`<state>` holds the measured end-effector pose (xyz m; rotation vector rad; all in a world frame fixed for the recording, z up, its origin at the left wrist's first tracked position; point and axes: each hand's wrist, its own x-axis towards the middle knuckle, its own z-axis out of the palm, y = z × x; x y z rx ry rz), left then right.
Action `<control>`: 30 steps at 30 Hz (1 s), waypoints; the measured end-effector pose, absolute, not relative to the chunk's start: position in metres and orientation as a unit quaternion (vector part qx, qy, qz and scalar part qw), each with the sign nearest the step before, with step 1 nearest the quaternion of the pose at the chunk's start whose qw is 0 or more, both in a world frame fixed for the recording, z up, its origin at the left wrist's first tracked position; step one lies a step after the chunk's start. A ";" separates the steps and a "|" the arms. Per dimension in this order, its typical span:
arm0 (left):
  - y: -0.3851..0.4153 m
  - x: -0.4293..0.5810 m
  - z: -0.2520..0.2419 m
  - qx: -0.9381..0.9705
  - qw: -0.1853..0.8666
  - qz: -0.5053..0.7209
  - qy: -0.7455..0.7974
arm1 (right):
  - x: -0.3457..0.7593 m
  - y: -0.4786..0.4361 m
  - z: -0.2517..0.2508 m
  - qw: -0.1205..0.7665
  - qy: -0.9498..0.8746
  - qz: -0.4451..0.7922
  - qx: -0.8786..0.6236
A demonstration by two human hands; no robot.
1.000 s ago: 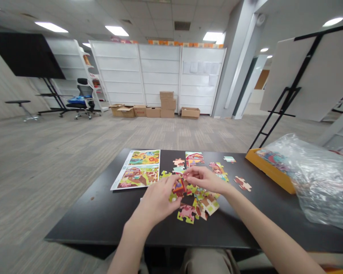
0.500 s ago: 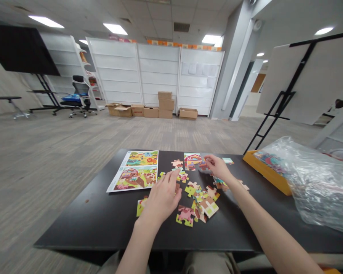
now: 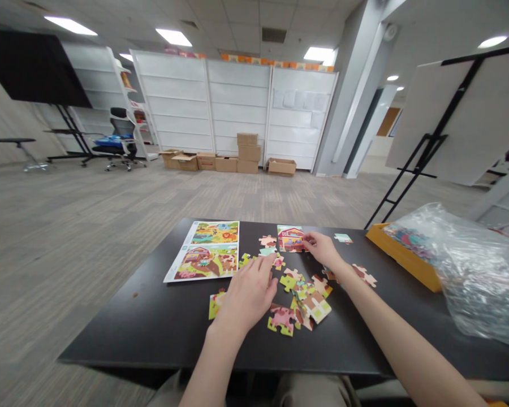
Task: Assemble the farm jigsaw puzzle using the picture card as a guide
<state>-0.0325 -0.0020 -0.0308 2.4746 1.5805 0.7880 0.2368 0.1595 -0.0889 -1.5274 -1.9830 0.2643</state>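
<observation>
At the far side of the black table, my right hand [image 3: 320, 249] pinches a jigsaw puzzle piece against the right side of the joined barn section [image 3: 289, 236]; its fingertips partly cover that piece. My left hand [image 3: 251, 287] hovers low over the pieces at the middle, palm down, fingers stretched out and holding nothing I can see. Just right of it lie a pink pig piece [image 3: 281, 319] and a heap of loose pieces [image 3: 309, 299], some overlapping. A peach-coloured piece [image 3: 267, 241] lies left of the barn section. The left hand and right forearm hide some pieces.
A printed picture sheet [image 3: 206, 251] lies at the table's back left. On the right, a yellow box [image 3: 407, 260] sits under crumpled clear plastic [image 3: 470, 271]. A pale teal piece [image 3: 343, 238] and brown-and-cream pieces [image 3: 365, 275] lie to the right of my right hand.
My right hand has brought its puzzle piece left, closing the gap to the barn section. The left hand stays over about the same spot. The whole view has shifted slightly.
</observation>
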 end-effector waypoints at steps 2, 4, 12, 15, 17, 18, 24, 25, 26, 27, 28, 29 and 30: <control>-0.002 -0.032 -0.031 0.815 0.046 0.260 0.516 | 0.236 0.159 -0.089 0.286 -0.763 0.066 -0.576; -0.003 -0.033 -0.031 0.816 0.044 0.259 0.514 | 0.237 0.158 -0.089 0.271 -0.778 0.041 -0.566; -0.003 -0.041 -0.033 0.816 0.033 0.247 0.522 | 0.241 0.147 -0.087 0.230 -0.823 0.020 -0.518; -0.003 -0.041 -0.033 0.818 0.031 0.245 0.520 | 0.238 0.144 -0.086 0.202 -0.840 0.017 -0.504; -0.003 -0.041 -0.032 0.820 0.031 0.244 0.518 | 0.237 0.143 -0.086 0.191 -0.842 0.021 -0.504; -0.003 -0.040 -0.032 0.820 0.031 0.243 0.518 | 0.236 0.143 -0.086 0.188 -0.844 0.022 -0.502; 0.001 -0.039 -0.032 0.817 0.036 0.241 0.522 | 0.241 0.144 -0.086 0.176 -0.861 0.020 -0.476; 0.002 -0.039 -0.033 0.816 0.037 0.243 0.523 | 0.242 0.144 -0.086 0.176 -0.864 0.022 -0.472; 0.003 -0.039 -0.033 0.814 0.038 0.246 0.524 | 0.242 0.144 -0.086 0.177 -0.865 0.025 -0.468; 0.004 -0.039 -0.034 0.813 0.039 0.248 0.525 | 0.243 0.144 -0.087 0.178 -0.866 0.027 -0.467; 0.005 -0.038 -0.034 0.812 0.039 0.250 0.526 | 0.242 0.144 -0.087 0.178 -0.865 0.028 -0.468; 0.006 -0.038 -0.035 0.811 0.039 0.250 0.527 | 0.242 0.143 -0.087 0.176 -0.864 0.028 -0.470; 0.007 -0.037 -0.035 0.811 0.038 0.250 0.528 | 0.242 0.143 -0.087 0.174 -0.864 0.026 -0.472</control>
